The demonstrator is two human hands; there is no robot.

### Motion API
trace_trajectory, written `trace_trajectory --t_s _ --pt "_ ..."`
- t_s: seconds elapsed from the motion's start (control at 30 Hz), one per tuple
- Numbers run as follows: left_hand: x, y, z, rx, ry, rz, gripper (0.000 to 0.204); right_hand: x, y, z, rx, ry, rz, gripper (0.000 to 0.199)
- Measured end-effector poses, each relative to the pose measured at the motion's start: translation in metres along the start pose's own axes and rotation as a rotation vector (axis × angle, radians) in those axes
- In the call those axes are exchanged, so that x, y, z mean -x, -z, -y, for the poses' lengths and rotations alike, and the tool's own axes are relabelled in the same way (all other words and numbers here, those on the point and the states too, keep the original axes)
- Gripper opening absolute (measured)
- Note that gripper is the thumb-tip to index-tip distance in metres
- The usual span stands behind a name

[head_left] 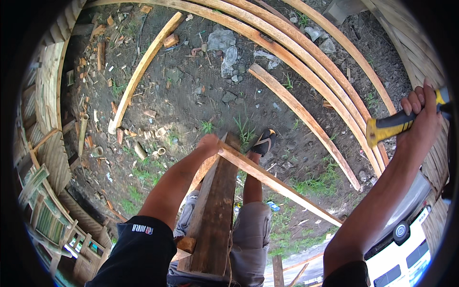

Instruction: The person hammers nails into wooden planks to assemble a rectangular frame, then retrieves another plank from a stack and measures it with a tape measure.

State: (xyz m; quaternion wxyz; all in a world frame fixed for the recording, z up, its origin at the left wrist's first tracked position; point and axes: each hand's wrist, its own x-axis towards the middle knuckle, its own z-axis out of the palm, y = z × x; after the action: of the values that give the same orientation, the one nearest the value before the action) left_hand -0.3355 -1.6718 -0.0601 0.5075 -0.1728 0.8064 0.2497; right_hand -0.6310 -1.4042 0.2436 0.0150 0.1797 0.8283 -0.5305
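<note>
My left hand presses down on a thin light wooden strip where it crosses the top of a dark upright plank between my legs. The strip runs from that hand down to the right. My right hand is raised at the right edge, shut on the yellow-and-black handle of a tool; the tool's head is out of view. My foot in a black sandal stands on the dirt just beyond the plank.
Several long wooden strips lie on the dirt beyond. Another strip lies at the left among wood offcuts. A stone slab sits at the top. Wooden pallets stack at the left; a white vehicle stands lower right.
</note>
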Motion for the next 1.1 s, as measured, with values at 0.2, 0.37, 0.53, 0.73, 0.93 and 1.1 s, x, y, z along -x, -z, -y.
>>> trace_trajectory --t_s 0.2,0.37,0.53,0.73,0.93,1.1 --pt "0.014 -0.005 -0.012 -0.018 0.104 0.052 0.053 0.205 -0.032 -0.146 0.405 -0.678 0.827 0.035" --pt "0.006 0.01 -0.022 -0.099 0.052 0.038 0.056 0.092 0.069 -0.1 0.32 -0.59 0.468 0.021" --pt "-0.006 0.013 -0.017 -0.168 0.041 0.161 0.054 -0.01 0.018 -0.043 -0.189 -0.057 -0.062 0.016" --pt "0.007 0.012 -0.016 -0.071 0.106 0.014 0.052 0.193 -0.052 -0.196 0.45 -0.731 0.834 0.041" --pt "0.008 0.022 -0.019 0.024 0.131 0.141 0.055 0.02 0.006 -0.144 0.003 -0.451 0.289 0.016" --pt "0.01 0.029 -0.026 -0.013 0.157 0.157 0.057 0.152 -0.051 -0.136 0.549 -0.28 0.081 0.045"
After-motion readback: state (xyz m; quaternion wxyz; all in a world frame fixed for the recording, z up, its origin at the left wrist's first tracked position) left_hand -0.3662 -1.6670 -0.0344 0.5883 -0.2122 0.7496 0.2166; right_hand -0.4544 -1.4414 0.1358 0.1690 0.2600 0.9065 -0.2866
